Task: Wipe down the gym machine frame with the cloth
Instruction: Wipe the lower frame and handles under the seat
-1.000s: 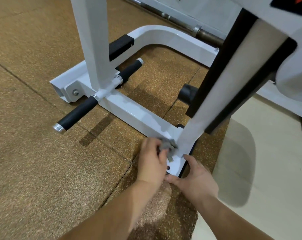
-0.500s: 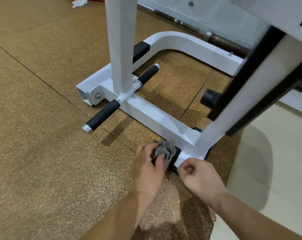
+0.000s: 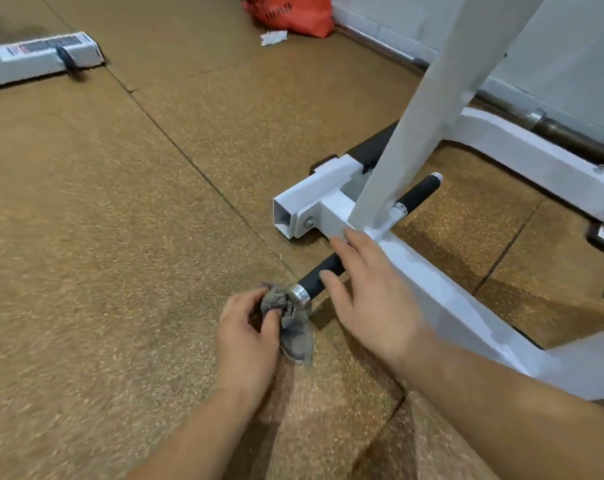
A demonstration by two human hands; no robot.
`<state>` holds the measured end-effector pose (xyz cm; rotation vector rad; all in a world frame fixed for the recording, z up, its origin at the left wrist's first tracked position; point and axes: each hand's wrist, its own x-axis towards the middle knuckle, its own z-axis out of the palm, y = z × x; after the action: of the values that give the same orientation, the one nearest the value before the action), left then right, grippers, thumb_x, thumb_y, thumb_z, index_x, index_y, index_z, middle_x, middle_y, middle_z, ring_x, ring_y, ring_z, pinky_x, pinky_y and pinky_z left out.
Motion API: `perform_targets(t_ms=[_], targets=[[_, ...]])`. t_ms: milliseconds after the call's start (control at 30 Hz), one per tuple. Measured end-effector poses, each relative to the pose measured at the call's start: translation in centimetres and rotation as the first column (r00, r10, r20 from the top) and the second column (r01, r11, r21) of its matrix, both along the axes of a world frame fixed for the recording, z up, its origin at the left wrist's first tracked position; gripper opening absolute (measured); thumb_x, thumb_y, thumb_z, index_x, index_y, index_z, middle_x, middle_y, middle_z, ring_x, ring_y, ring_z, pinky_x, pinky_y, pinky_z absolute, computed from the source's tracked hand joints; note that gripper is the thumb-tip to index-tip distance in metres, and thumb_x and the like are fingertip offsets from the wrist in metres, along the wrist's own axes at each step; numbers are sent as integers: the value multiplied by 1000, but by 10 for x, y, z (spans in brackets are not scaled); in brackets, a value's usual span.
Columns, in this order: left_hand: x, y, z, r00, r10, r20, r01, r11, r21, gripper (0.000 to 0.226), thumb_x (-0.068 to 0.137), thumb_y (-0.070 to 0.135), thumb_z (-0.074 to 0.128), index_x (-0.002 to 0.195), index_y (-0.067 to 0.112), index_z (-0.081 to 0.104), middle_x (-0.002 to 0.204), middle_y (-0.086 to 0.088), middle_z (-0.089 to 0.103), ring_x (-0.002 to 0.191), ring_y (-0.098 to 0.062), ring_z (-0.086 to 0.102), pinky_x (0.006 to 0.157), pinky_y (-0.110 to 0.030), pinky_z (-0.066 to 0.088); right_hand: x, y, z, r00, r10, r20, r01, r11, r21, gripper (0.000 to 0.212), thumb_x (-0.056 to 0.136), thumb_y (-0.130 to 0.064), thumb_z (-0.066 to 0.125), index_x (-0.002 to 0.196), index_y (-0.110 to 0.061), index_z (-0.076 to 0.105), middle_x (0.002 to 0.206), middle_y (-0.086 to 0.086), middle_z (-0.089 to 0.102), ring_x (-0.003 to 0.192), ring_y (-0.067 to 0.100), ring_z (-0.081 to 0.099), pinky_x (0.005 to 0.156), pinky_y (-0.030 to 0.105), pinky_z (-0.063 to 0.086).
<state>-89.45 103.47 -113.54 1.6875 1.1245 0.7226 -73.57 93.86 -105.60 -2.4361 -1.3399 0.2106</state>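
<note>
Left grip (image 3: 247, 336): fingers and thumb curled round the cloth (image 3: 293, 327), low over the floor (image 3: 120, 237).
Cloth: grey, crumpled, pressed against the metal end cap (image 3: 300, 295) of the black handle (image 3: 323, 271); loose end hangs toward the floor.
Right grip (image 3: 373, 299): open, fingers straight and spread above the black handle, beside the base beam; contact unclear.
Frame (image 3: 442, 296): white, resting on the brown floor, slanted post rising from the base beam.
Far side: red bag (image 3: 290, 12) and paper scrap (image 3: 274, 37) near the wall.

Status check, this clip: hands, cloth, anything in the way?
Left hand grips cloth at chrome end cap. Right hand spread over black handle. Frame beam unobstructed.
</note>
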Motion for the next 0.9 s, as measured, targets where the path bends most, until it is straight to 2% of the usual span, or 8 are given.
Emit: perform_targets(t_ms=[133,267,367,433,467,633,800,900], targets=[[7,47,6,990,-137,-45,143,977,159,28,92,12,73,118,23,74,112,14,62,106,0,57,100,-29,48,7,20,-17,987,97,131,-103,994,43,43,110,-44,40,133,-21,68,143,-1,61,140,20,45,124,44,31],[39,79,22,943,-325,-76,332,893,303,32,90,15,76,122,21,75,116,12,63,107,-4,59,95,-22,49,8,14,-34,992,106,66,-111,990,87,55,109,-50,31,152,-22,52,164,-7,39,157,11,22,128,44,21],[74,98,28,907,-413,-87,406,797,447,32,89,16,77,121,18,74,113,4,64,103,-14,61,92,-31,51,11,9,-34,995,93,18,-95,991,93,64,106,-61,30,159,-27,38,168,-18,24,157,0,10,129,33,17],[100,107,28,883,-457,-107,439,723,534,30,91,19,75,121,15,72,111,0,63,100,-22,62,87,-38,54,20,4,-30,998,-4,-58,10,994,109,71,96,-74,35,156,-36,38,163,-34,17,153,-10,8,124,20,17],[111,109,25,873,-474,-116,451,691,565,30,91,19,73,121,13,71,111,-2,63,99,-25,63,84,-41,54,24,1,-29,995,-42,-92,54,990,133,73,92,-77,39,154,-37,42,161,-38,18,153,-11,10,123,21,21],[148,99,0,866,-491,-97,436,644,628,26,92,10,69,117,6,69,118,-11,64,103,-32,62,87,-42,53,35,-2,-36,990,-46,-132,77,968,239,62,90,-65,60,140,-29,62,157,-32,35,151,-2,30,121,46,37],[141,86,-48,751,-628,-205,605,529,596,22,90,15,63,112,13,66,112,-11,61,98,-32,61,76,-45,57,39,-3,-44,999,-19,-37,30,945,325,58,89,-58,66,135,-22,66,154,-10,51,147,10,44,117,37,40],[142,88,-44,780,-611,-138,562,585,584,28,93,21,57,116,9,69,116,-10,62,103,-32,64,81,-46,58,39,-2,-45,999,-23,-30,32,948,318,58,90,-58,65,135,-22,66,154,-9,52,147,11,44,118,34,39]])
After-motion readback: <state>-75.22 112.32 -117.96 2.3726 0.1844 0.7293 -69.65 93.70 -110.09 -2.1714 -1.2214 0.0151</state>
